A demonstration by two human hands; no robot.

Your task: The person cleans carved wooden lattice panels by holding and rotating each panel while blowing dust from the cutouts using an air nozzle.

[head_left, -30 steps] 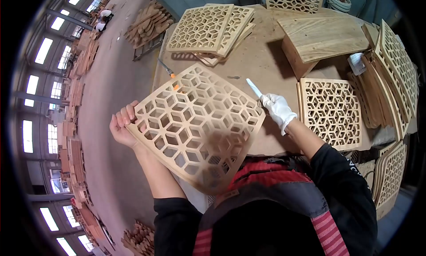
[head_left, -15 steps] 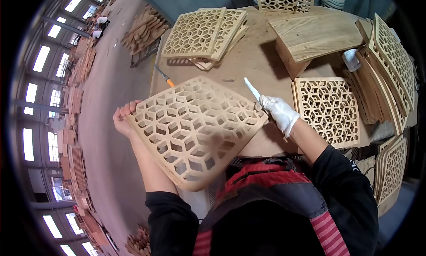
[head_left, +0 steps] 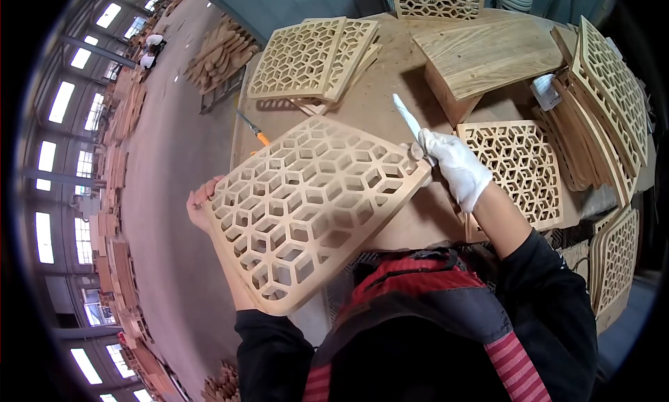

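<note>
A square wooden lattice panel [head_left: 300, 186], cut through with diamond-shaped openings, is held tilted in front of me above the table's near edge. My left hand [head_left: 202, 201], bare, is closed around its left edge. At the panel's right corner is my right hand [head_left: 456, 166] in a white glove, fingers closed on a slim pale tool [head_left: 406, 115] that points up and away. Its exact kind is not clear. The gloved fingertips are right at the panel's corner; whether they also grip it is partly hidden.
On the table [head_left: 362, 112] lies an orange-handled tool [head_left: 260, 135] beyond the panel. More lattice panels are stacked at the back left [head_left: 300, 57] and at the right [head_left: 516, 172]. A wooden stand [head_left: 488, 57] and leaning curved boards with panels [head_left: 613, 95] fill the right side.
The panel has tipped, its near corner shifting lower and its right corner rising slightly. My right hand has moved a little right and up with the pale tool. Both hands keep their hold.
</note>
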